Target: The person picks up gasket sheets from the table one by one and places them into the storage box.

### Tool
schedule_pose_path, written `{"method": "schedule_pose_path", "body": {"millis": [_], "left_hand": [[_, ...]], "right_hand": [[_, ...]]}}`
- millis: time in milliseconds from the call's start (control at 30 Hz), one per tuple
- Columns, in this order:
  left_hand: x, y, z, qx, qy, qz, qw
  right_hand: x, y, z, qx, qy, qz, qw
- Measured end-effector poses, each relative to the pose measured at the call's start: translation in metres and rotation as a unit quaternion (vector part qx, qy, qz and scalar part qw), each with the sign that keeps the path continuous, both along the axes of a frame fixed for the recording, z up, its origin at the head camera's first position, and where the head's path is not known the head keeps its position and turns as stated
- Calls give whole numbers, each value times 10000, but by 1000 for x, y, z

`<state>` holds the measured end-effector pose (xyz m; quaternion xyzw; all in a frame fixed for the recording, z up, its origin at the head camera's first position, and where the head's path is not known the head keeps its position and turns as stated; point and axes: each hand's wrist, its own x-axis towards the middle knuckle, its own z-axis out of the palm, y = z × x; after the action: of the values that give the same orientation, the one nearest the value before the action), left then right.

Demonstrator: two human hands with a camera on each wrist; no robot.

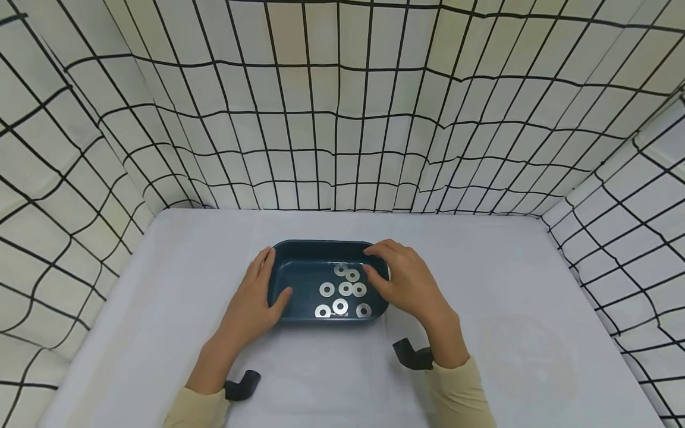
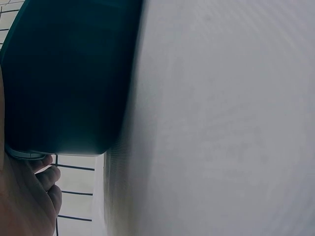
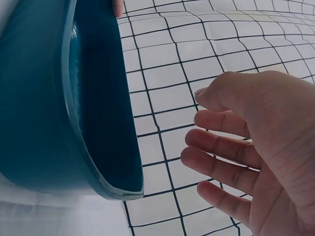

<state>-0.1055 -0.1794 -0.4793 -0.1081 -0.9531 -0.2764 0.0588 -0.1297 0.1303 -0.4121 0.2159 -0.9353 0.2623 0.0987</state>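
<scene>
A dark teal rectangular tray sits on the white table, and several flat silver washers lie inside it, mostly toward its right half. My left hand grips the tray's left end, its thumb over the rim and the fingers along the outer side. In the left wrist view, the tray's outer wall hides part of that hand. Above the tray's right end is my right hand, fingers loosely bent and holding nothing. The right wrist view shows a gap between its fingertips and the tray rim.
White cloth covers the table. Black-lined grid walls rise at the back and both sides. A dark curved wrist mount sticks out by the left sleeve, and another mount by the right.
</scene>
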Motion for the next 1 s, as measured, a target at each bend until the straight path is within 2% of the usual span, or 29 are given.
{"method": "schedule_pose_path", "body": {"millis": [433,667,867,1000], "left_hand": [[-4,1,1,25,91,-43,9999],[-5,2,0,14,32,-46,10000],[-4,3,-2,10,-62,-20,10000],[-3,1,-5,5,10,46,10000]], "right_hand": [[-2,7,1,-16,-64,-104,9999],[-1,9,0,6,-124,-146,9998],[0,12,-1,5,-282,-219,9994],[-1,16,-2,-84,-277,-224,9993]]}}
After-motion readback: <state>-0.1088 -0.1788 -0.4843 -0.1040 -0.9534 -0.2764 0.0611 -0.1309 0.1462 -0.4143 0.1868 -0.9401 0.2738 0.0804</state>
